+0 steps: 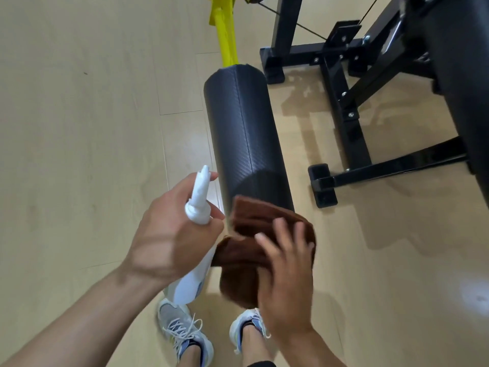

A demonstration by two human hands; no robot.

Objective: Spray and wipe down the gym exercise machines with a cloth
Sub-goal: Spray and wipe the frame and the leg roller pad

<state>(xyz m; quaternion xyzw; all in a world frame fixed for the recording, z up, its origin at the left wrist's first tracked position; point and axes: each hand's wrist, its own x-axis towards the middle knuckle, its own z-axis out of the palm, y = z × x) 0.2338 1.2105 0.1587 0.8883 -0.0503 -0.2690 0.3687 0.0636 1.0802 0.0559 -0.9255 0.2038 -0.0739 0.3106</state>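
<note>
Bottle (197, 207) gripped in left hand (169, 234), nozzle aimed 12 o'clock. Cloth (254, 250) pressed by right hand (285, 276) on near end of roller (243, 128). Rest of roller, frame (344, 107) at 2 o'clock prob not wiped yet, can't be told tbh.

A single head-worn camera looks steeply down and forward from standing height. The wide lens bends the floor (79, 128) boards outward toward the frame edges. Both forearms enter from the bottom, so the left hand (169, 234) and right hand (288, 282) sit close to the lens, with the shoes (185, 337) directly beneath. The black roller pad (243, 133) runs away up the middle, and the black machine frame (352, 107) fills the upper right.
</note>
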